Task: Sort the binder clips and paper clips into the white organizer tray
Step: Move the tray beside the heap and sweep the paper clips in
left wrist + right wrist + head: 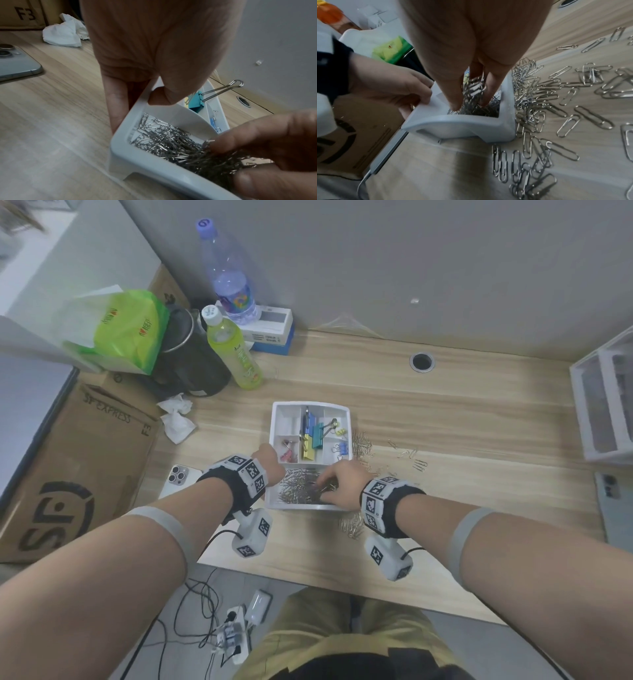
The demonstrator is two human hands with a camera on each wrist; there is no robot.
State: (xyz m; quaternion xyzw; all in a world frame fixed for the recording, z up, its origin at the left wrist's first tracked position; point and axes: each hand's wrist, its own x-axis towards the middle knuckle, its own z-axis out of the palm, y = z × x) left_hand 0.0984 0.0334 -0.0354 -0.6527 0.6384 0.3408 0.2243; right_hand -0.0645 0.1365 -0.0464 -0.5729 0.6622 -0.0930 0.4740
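Paper clips (537, 94) are tiny, light and slippery. Right hand (342, 484) pinches a bunch; left hand (269, 458) grips the tray (310, 405).

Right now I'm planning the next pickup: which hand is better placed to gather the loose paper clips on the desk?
Right. The right hand is beside the loose paper clips; the left hand grips the white organizer tray.

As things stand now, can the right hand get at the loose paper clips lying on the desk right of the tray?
Probably yes: the right hand is beside those paper clips, with nothing between.
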